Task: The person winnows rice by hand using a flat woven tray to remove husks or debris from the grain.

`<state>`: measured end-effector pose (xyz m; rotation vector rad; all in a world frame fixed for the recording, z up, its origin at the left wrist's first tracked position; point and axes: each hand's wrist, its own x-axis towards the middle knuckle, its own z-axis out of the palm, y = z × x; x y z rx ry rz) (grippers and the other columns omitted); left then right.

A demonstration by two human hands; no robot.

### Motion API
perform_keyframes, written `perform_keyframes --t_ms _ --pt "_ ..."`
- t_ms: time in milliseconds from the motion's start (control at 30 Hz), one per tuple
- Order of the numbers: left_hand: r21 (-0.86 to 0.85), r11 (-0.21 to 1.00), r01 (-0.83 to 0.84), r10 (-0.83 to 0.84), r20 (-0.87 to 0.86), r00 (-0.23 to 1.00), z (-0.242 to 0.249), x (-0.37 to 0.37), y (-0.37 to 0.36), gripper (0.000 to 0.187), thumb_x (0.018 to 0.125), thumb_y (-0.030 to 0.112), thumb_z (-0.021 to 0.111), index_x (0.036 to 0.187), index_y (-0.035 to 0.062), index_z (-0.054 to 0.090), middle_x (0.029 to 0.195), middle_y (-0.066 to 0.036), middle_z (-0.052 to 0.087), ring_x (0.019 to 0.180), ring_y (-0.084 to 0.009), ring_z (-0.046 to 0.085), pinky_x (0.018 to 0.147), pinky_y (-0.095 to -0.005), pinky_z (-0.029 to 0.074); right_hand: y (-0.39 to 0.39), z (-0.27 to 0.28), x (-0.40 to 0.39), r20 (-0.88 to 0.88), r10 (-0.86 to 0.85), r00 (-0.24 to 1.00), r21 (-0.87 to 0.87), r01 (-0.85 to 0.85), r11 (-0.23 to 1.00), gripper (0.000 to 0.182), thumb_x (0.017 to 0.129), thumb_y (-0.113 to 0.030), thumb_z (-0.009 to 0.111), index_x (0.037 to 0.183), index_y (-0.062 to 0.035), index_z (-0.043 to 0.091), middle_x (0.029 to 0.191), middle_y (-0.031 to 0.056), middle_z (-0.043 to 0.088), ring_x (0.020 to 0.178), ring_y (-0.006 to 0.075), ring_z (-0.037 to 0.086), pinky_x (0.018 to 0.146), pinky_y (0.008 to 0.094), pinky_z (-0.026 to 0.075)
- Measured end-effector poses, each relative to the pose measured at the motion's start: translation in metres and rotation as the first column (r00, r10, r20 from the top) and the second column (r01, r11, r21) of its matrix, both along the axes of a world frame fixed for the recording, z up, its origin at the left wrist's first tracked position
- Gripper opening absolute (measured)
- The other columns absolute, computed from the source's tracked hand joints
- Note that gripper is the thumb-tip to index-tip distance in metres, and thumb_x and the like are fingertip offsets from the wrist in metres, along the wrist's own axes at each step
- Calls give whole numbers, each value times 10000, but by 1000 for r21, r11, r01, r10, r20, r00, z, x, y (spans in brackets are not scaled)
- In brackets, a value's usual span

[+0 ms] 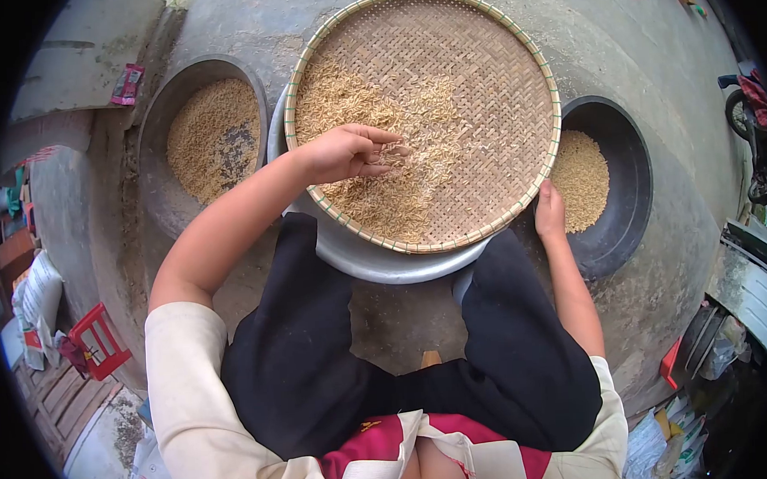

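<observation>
A round woven bamboo winnowing tray (506, 106) rests over a wide metal basin (376, 261) in front of my knees. Unhusked rice grain (343, 91) covers the tray's left half, thinning toward the middle. Just over that grain is my left hand (350, 154), its fingers stretched out and slightly apart, pointing right. On the opposite side, my right hand (551, 211) holds the tray's lower right rim, with some of its fingers hidden beneath the edge.
Left of the tray stands a dark tub (150, 155) of grain; another dark tub (630, 203) with grain is at the right. A pink packet (127, 85) lies at the upper left. Farther out are a red plastic chair (101, 342), white sacks (39, 297) and a parked motorbike (751, 129).
</observation>
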<state>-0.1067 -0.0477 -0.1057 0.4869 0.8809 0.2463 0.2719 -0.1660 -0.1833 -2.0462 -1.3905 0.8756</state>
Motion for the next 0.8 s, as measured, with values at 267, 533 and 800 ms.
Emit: perform_keyframes --t_ms 267,533,800 --pt "3 999 35 -35 -73 997 9 -4 1 511 864 151 382 1334 -2 254 1358 -190 289 1248 -300 317 1012 -387 298 -1 -2 2 11 -37 999 -53 37 998 606 886 -519 312 1022 18 557 959 221 591 940 341 557 819 360 407" --pt "189 940 285 -168 -469 867 45 -14 6 545 892 410 409 1334 104 322 1373 -144 289 1251 -290 304 993 -407 306 0 1 2 -8 -14 1000 -89 14 996 601 886 -515 320 1049 19 543 989 223 578 944 359 548 823 373 406" --pt "582 486 652 170 -794 583 38 -28 15 314 827 315 556 973 48 634 920 -157 618 789 -264 607 701 -345 469 30 26 -2 -68 -21 997 166 32 986 428 879 -261 454 1213 5 416 941 127 568 848 201 561 771 314 434"
